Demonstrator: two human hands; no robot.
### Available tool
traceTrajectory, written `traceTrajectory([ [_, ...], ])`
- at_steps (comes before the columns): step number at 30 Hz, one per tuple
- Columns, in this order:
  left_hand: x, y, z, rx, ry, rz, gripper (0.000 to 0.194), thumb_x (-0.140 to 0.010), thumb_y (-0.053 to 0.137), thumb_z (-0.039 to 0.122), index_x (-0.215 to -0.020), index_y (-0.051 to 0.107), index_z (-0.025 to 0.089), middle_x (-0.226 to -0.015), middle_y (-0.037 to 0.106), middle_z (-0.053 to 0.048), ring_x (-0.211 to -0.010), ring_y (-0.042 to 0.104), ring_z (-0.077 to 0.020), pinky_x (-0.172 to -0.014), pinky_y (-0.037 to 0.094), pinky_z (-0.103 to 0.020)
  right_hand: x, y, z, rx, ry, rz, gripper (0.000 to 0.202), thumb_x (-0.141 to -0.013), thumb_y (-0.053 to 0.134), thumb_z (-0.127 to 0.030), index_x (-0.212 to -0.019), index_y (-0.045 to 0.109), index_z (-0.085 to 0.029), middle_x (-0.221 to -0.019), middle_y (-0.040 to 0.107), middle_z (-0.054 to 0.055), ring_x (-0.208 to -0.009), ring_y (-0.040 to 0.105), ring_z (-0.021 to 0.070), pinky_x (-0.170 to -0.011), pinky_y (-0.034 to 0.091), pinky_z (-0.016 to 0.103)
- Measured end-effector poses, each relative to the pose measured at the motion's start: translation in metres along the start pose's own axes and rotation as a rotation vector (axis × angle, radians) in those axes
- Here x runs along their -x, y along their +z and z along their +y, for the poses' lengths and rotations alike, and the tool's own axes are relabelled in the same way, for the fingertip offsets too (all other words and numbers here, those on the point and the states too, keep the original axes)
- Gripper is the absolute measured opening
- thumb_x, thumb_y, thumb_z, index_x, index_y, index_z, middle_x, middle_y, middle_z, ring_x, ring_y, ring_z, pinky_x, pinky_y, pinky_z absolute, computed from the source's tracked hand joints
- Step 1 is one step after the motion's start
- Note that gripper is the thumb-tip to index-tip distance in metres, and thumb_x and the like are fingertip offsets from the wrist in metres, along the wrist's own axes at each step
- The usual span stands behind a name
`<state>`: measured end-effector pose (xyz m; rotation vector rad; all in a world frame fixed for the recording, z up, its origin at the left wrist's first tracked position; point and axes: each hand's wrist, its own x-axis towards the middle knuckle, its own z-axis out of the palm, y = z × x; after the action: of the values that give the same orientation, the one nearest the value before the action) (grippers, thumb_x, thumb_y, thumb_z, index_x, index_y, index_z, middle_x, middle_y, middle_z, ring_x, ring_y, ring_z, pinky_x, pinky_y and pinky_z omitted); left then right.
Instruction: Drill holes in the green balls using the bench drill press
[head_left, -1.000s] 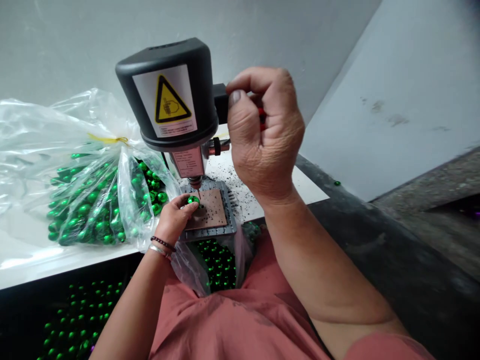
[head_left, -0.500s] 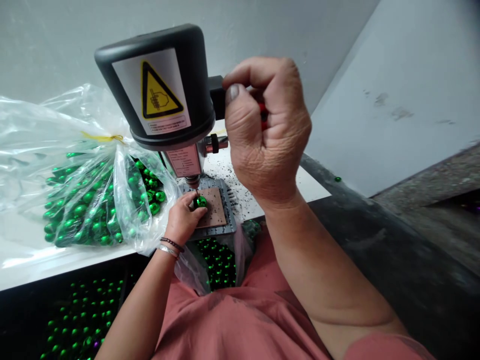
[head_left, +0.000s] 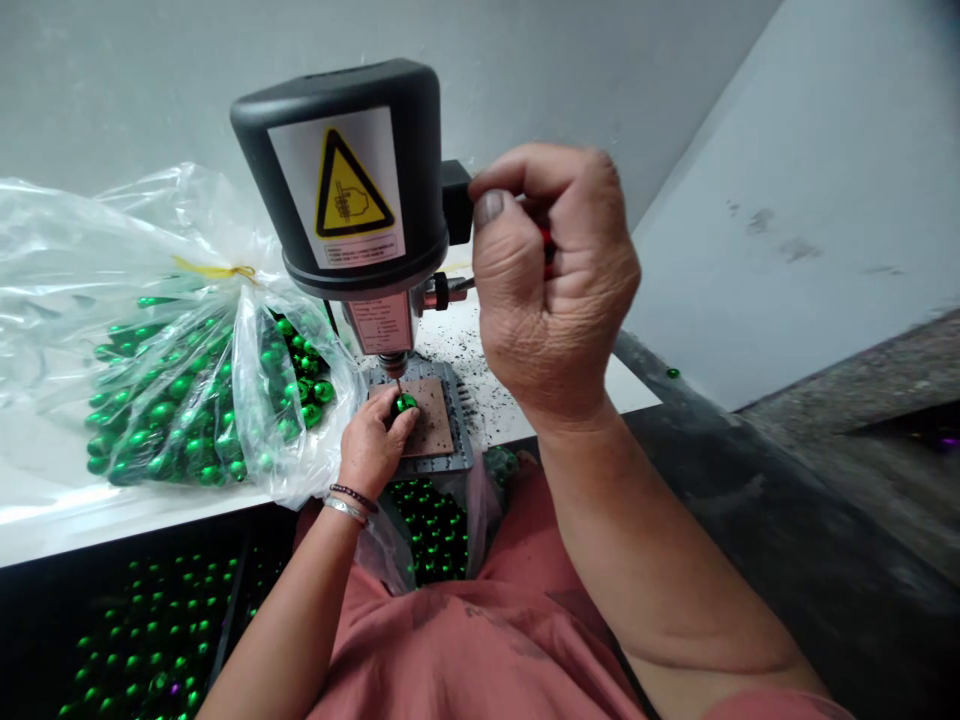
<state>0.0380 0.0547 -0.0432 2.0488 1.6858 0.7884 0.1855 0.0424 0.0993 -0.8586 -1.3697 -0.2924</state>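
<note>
A black bench drill [head_left: 360, 180] with a yellow warning sign stands over a brown board [head_left: 431, 415] on a grey metal base. Between the thumb and fingers of my left hand [head_left: 373, 440] is a shiny green ball [head_left: 406, 403], held on the board right under the thin drill bit. My right hand [head_left: 555, 270] is closed at the drill's right side around a handle, of which only a bit of red and a metal rod show. Dark shavings lie on the board and around the base.
A clear plastic bag [head_left: 180, 400] of green balls, tied with yellow, lies left on the white table [head_left: 45, 525]. More green balls [head_left: 431, 530] are below the table edge. One ball [head_left: 673, 372] lies off to the right.
The drill and both hands appear slightly further right in the view. My right hand appears a little lower, and the drill bit now shows just above the ball.
</note>
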Motion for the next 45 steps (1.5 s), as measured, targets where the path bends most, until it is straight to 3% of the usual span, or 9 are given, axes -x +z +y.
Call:
traceTrajectory([
  [7,-0.002,-0.003,0.005,-0.039,-0.111,-0.051,0.041,-0.075,0.056,0.038,-0.111,0.059,0.02,-0.107,0.065,-0.006,-0.1,0.058,-0.0205,-0.086,0.044,-0.031,0.006,-0.004,0.0,-0.003,0.068,-0.088,0.019,-0.087,0.036,-0.025,-0.094,0.052,-0.021,-0.081,0.057,-0.004,-0.073,0.057,0.0043,-0.07,0.049,0.022],
  [15,-0.001,-0.003,0.005,-0.06,-0.108,-0.054,0.039,-0.074,0.057,0.038,-0.11,0.06,0.022,-0.103,0.066,-0.006,-0.097,0.059,-0.0197,-0.085,0.044,-0.03,0.034,-0.01,-0.004,0.066,0.056,-0.04,0.025,-0.08,0.046,-0.014,-0.102,0.053,-0.022,-0.09,0.062,-0.003,-0.067,0.055,0.0023,-0.063,0.048,0.016],
  [23,-0.001,-0.001,0.003,-0.048,-0.084,-0.047,0.039,-0.074,0.058,0.036,-0.11,0.059,0.023,-0.103,0.066,-0.004,-0.097,0.059,-0.0203,-0.084,0.044,-0.031,0.046,-0.008,-0.006,0.024,0.162,-0.018,0.026,-0.078,0.05,-0.016,-0.103,0.053,-0.022,-0.086,0.062,-0.003,-0.061,0.051,0.0035,-0.056,0.048,0.018],
  [38,0.001,0.002,-0.002,-0.033,-0.063,-0.03,0.035,-0.075,0.057,0.035,-0.107,0.06,0.022,-0.101,0.067,-0.006,-0.096,0.059,-0.0196,-0.084,0.043,-0.03,0.072,-0.002,-0.002,0.005,0.192,0.06,0.03,-0.077,0.05,-0.013,-0.104,0.054,-0.022,-0.094,0.062,0.001,-0.079,0.061,0.01,-0.072,0.053,0.026],
  [42,0.001,0.0,-0.001,-0.02,-0.07,-0.037,0.037,-0.074,0.058,0.035,-0.109,0.059,0.023,-0.102,0.066,-0.005,-0.096,0.059,-0.0196,-0.084,0.043,-0.03,0.089,0.0,0.002,-0.011,0.236,0.048,0.03,-0.076,0.05,-0.013,-0.103,0.055,-0.026,-0.089,0.063,0.0,-0.077,0.061,0.0105,-0.069,0.053,0.027],
  [45,0.0,0.0,-0.001,-0.019,-0.069,-0.032,0.038,-0.074,0.058,0.035,-0.11,0.058,0.022,-0.103,0.066,-0.006,-0.097,0.058,-0.0202,-0.084,0.043,-0.031,0.085,0.0,0.002,0.006,0.206,0.082,0.029,-0.077,0.049,-0.013,-0.102,0.055,-0.025,-0.087,0.063,0.0,-0.074,0.061,0.01,-0.066,0.052,0.026],
])
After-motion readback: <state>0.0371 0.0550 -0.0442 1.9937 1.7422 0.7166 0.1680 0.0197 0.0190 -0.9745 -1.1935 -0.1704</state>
